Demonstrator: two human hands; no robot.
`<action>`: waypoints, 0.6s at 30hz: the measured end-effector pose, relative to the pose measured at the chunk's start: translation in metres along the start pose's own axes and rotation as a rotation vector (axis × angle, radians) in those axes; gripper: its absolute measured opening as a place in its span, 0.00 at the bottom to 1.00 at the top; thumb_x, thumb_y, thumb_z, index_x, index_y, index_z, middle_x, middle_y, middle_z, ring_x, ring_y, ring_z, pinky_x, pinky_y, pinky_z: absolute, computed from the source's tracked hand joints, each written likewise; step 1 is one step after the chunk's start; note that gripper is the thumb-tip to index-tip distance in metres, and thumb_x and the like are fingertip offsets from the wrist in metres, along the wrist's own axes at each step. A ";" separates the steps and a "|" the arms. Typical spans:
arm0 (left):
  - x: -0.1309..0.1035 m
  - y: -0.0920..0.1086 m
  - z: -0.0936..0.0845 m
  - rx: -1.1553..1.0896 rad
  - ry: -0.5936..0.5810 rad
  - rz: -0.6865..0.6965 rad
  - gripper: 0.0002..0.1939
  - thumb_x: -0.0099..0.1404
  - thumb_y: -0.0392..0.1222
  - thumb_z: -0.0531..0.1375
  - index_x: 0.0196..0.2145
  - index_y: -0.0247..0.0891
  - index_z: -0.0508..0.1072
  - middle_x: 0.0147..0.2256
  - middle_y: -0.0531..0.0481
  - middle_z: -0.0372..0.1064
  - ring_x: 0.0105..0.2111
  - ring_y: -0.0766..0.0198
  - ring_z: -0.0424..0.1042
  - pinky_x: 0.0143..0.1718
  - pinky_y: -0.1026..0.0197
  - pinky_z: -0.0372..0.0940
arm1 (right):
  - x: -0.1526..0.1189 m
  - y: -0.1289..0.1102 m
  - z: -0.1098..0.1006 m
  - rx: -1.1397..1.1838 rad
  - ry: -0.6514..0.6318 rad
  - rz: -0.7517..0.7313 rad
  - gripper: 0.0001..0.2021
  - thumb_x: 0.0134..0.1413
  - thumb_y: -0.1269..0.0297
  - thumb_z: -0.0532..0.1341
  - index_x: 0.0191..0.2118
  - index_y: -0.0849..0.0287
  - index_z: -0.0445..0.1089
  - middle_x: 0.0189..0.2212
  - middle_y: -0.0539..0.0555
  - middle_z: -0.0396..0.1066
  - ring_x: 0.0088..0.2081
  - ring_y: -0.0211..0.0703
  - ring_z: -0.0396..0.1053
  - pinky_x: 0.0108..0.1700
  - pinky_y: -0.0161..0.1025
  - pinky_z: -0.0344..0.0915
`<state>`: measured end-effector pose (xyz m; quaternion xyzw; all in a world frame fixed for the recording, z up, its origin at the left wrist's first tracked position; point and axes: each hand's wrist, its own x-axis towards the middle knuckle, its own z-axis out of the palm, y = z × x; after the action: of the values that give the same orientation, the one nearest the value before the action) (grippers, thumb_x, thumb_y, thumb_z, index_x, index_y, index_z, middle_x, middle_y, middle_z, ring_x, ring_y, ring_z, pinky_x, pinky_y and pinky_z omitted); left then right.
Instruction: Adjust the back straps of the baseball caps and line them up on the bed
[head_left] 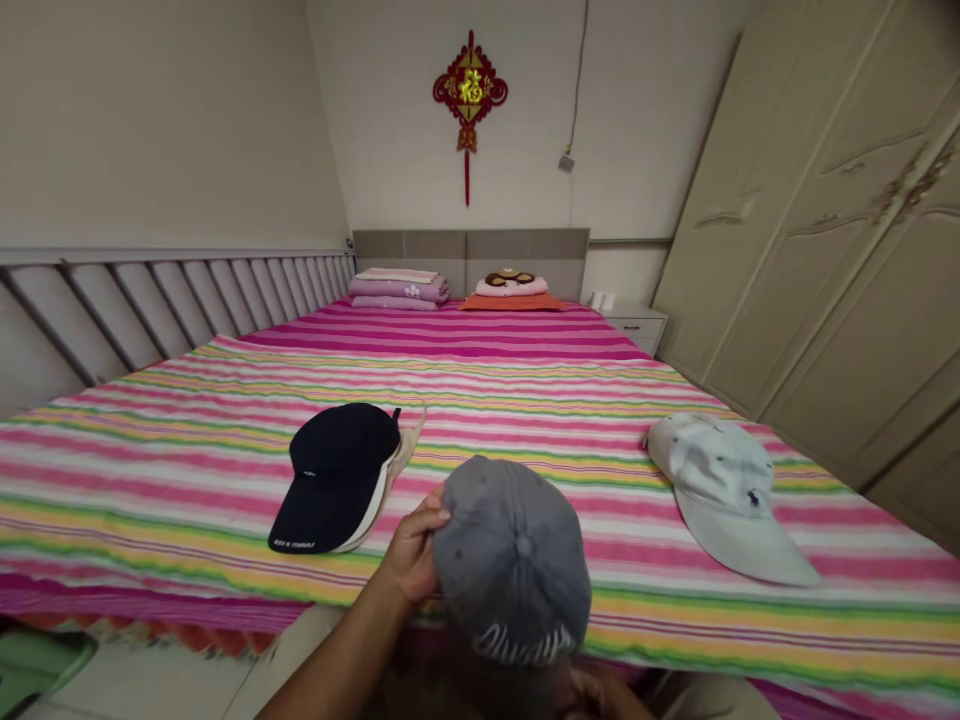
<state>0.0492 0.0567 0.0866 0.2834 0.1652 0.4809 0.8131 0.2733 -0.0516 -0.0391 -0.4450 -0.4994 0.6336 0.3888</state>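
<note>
A grey baseball cap (pixel 517 550) with white lettering on its front is held up over the near edge of the bed, its crown toward me. My left hand (pixel 416 545) is closed on the cap's left edge, thumb on the outside. Low in the view, my right hand (pixel 592 692) is at the cap's lettered front side, partly hidden and blurred, its fingers bent around the lower edge. To the left lies a black cap (pixel 337 470) on top of a cream cap (pixel 397 460). A white cap (pixel 712 490) with a small dark logo rests at the right.
A striped sheet (pixel 517 400) covers the bed. Folded purple bedding (pixel 401 287) and a pink pillow (pixel 511 285) sit by the headboard (pixel 412 246). A metal railing (pixel 172 290) runs along the left; a wardrobe (pixel 817 200) and a nightstand (pixel 637 325) stand right.
</note>
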 end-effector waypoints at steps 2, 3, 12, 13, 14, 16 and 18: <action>-0.010 -0.003 0.008 0.050 -0.120 -0.028 0.17 0.40 0.29 0.62 0.33 0.34 0.70 0.29 0.50 0.72 0.28 0.61 0.72 0.34 0.60 0.64 | 0.004 -0.023 -0.006 -0.063 0.111 -0.046 0.14 0.39 0.52 0.61 0.22 0.60 0.69 0.21 0.51 0.69 0.26 0.44 0.66 0.32 0.40 0.62; -0.014 -0.005 0.011 0.082 -0.177 -0.057 0.17 0.39 0.30 0.63 0.32 0.34 0.70 0.28 0.49 0.72 0.26 0.62 0.71 0.31 0.62 0.64 | 0.006 -0.039 -0.008 -0.019 0.138 -0.058 0.15 0.42 0.51 0.60 0.27 0.60 0.70 0.24 0.52 0.71 0.28 0.45 0.67 0.33 0.41 0.62; -0.032 0.003 0.029 0.741 -0.267 -0.034 0.08 0.45 0.26 0.58 0.24 0.35 0.74 0.27 0.50 0.71 0.26 0.69 0.66 0.28 0.69 0.58 | 0.012 -0.137 0.028 0.227 -0.062 -0.103 0.15 0.44 0.53 0.61 0.31 0.60 0.69 0.25 0.51 0.68 0.26 0.38 0.63 0.30 0.34 0.58; -0.033 0.006 0.030 0.843 -0.273 0.000 0.08 0.47 0.26 0.57 0.24 0.34 0.74 0.31 0.48 0.71 0.30 0.67 0.67 0.32 0.67 0.59 | 0.012 -0.138 0.030 0.272 -0.066 -0.085 0.13 0.43 0.55 0.63 0.30 0.60 0.68 0.23 0.49 0.66 0.23 0.35 0.60 0.27 0.32 0.55; -0.033 0.008 0.030 0.910 -0.280 0.027 0.08 0.49 0.27 0.57 0.25 0.34 0.75 0.34 0.46 0.71 0.33 0.64 0.67 0.35 0.64 0.60 | 0.012 -0.137 0.032 0.318 -0.063 -0.080 0.12 0.40 0.58 0.65 0.30 0.60 0.66 0.22 0.47 0.65 0.22 0.33 0.58 0.25 0.31 0.53; -0.034 0.008 0.028 0.930 -0.284 0.049 0.08 0.51 0.32 0.58 0.30 0.35 0.75 0.37 0.44 0.70 0.36 0.60 0.67 0.39 0.61 0.59 | 0.011 -0.137 0.034 0.401 -0.078 -0.092 0.14 0.37 0.58 0.67 0.30 0.59 0.65 0.21 0.46 0.63 0.21 0.31 0.56 0.24 0.30 0.50; -0.035 0.005 0.025 0.832 -0.273 0.005 0.11 0.51 0.38 0.60 0.35 0.35 0.74 0.34 0.45 0.70 0.35 0.60 0.67 0.37 0.61 0.59 | 0.011 -0.138 0.035 0.457 -0.107 -0.101 0.16 0.36 0.55 0.67 0.27 0.61 0.65 0.19 0.46 0.61 0.20 0.31 0.55 0.23 0.30 0.49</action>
<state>0.0420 0.0209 0.1091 0.6482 0.2353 0.3335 0.6428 0.2436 -0.0243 0.0974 -0.2858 -0.3845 0.7326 0.4834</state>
